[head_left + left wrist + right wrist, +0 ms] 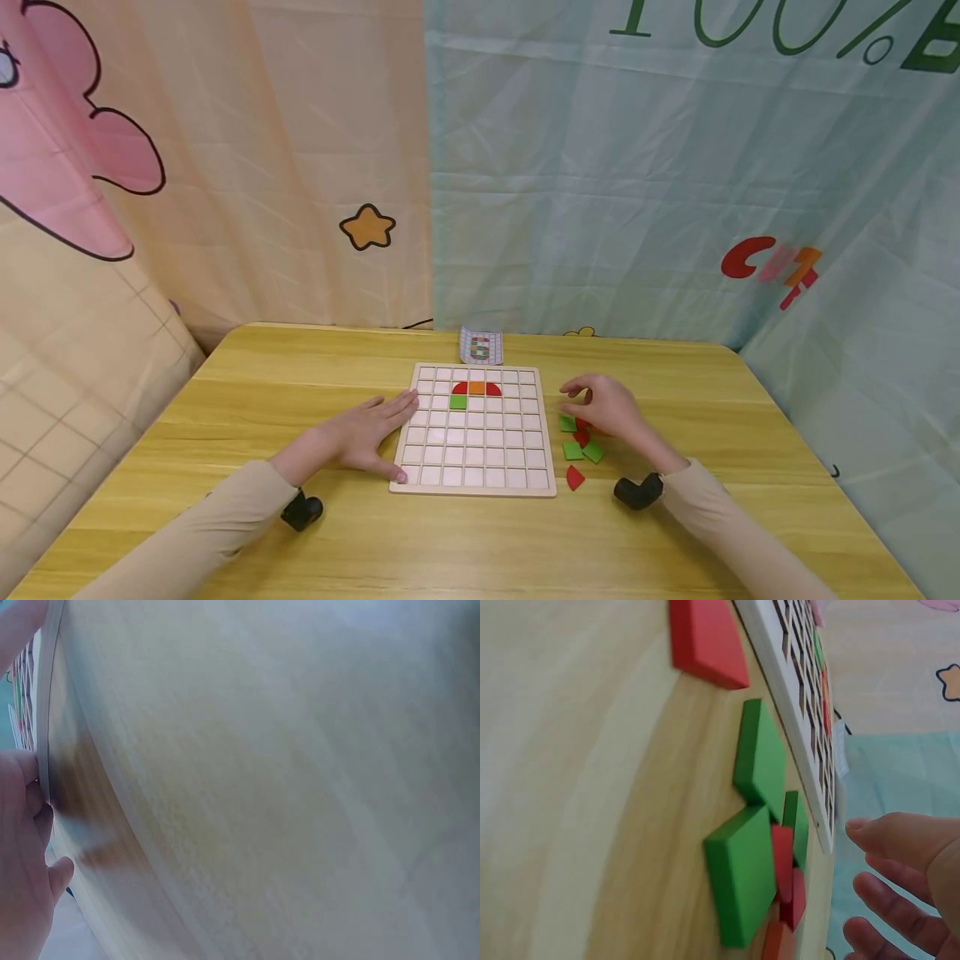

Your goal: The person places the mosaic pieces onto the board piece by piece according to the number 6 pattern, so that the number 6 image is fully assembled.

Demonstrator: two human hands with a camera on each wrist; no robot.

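Note:
A pale wooden grid board (474,491) lies on the table. Near its top, an orange square (476,388) sits between two red quarter-round pieces, with a green square (458,402) below the left one. My left hand (363,437) rests along the board's left edge, fingers and thumb spread. To the right of the board is a small group of loose green squares (573,451) and red pieces (575,478). Over the far end of that group hovers my right hand (609,407), its fingers loosely bent. The right wrist view shows nothing between the thumb (892,832) and fingers.
A small card (480,347) with a coloured grid pattern stands behind the board. Printed curtains (615,192) hang beyond the far edge of the wooden table (300,367). Black wrist-worn devices (637,492) stick out at the cuffs.

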